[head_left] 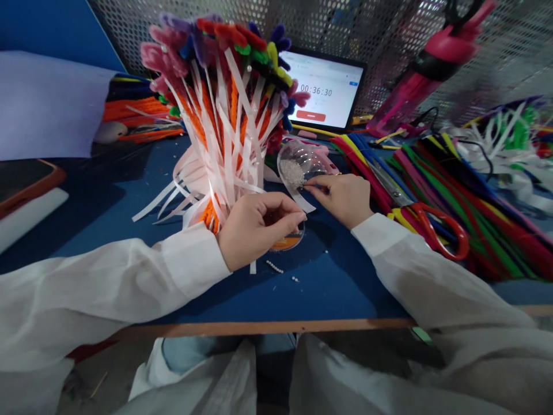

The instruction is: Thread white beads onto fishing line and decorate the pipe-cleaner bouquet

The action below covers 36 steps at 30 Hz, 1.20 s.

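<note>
A blue desk (345, 300) with a wooden front edge stands against a perforated grey panel (389, 46). A tablet (322, 72) leans there with a timer reading 00:36:30, and a pink bottle (432, 63) stands tilted to its right. A purple sheet (52, 104) fills the upper left.

The large bundle of fuzzy flowers (233, 104), with orange stems and pale pink ribbons, stands left of centre. The left hand (259, 227) is in front of its lower stems, thumb and forefinger brought together at the tips; whether they pinch anything is too small to tell. Below this hand, part of a round clear piece (287, 242) shows on the desk.

The right hand (343, 196) reaches to the near edge of a clear dish (317, 158), its fingers drawn together beside the small pale beads (292, 173) heaped inside. I cannot tell whether they grasp one.

Nearer the front edge lie a short row of beads (275, 267) and a couple of loose ones. To the right, red-handled scissors (420, 208) rest on colourful pipe cleaners (466, 196).
</note>
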{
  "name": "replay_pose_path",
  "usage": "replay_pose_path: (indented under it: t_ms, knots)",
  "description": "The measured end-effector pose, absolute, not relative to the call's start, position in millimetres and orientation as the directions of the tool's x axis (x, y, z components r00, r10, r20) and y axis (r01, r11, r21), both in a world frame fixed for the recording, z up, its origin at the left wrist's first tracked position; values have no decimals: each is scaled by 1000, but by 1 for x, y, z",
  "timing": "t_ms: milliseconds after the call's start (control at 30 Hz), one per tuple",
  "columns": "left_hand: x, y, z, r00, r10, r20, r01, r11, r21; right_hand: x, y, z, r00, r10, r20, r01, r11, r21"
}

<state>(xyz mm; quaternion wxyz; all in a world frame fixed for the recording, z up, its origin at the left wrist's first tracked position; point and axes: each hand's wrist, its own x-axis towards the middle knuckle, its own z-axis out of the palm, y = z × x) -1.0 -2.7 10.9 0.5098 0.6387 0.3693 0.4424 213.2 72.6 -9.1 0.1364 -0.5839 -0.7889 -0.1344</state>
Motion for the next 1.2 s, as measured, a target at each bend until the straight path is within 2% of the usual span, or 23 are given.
replay_pose_path:
  t_ms: [533,700,767,800,833,867,933,967,1000,1100,1200]
  knots:
    - [-2,-3,9,337,924,180,9,-195,981,211,72,-7,-246,906,343,963,268,-16]
    - [-2,-3,9,334,925,180,16,-197,980,212,68,-8,-281,872,400,956,293,33]
    - [-2,-3,9,336,925,176,11,-190,982,213,64,-6,-290,846,447,948,319,11]
    - [-2,-3,10,336,926,173,9,-187,982,214,62,-5,-282,835,473,938,344,-49]
    - [-3,-3,10,335,927,170,7,-183,983,214,59,-3,-263,835,484,912,378,-158]
    - [-3,-3,9,335,927,169,4,-180,984,213,56,-1,-230,850,474,856,409,-318]
    - [-3,-4,9,335,927,169,-5,-177,984,210,50,2,-177,924,338,596,374,-710]
    - [-2,-4,9,334,928,167,-8,-174,985,208,47,3,-168,954,248,424,297,-856]
    - [-2,-4,9,331,929,166,-13,-171,985,205,44,4,-175,970,166,257,208,-944]
    - [-2,-3,8,320,931,175,-32,-174,984,197,38,5,-232,973,17,-66,1,-998]
    - [-2,-2,8,313,929,197,-51,-190,980,192,33,7,-311,948,-72,-162,-127,-978]
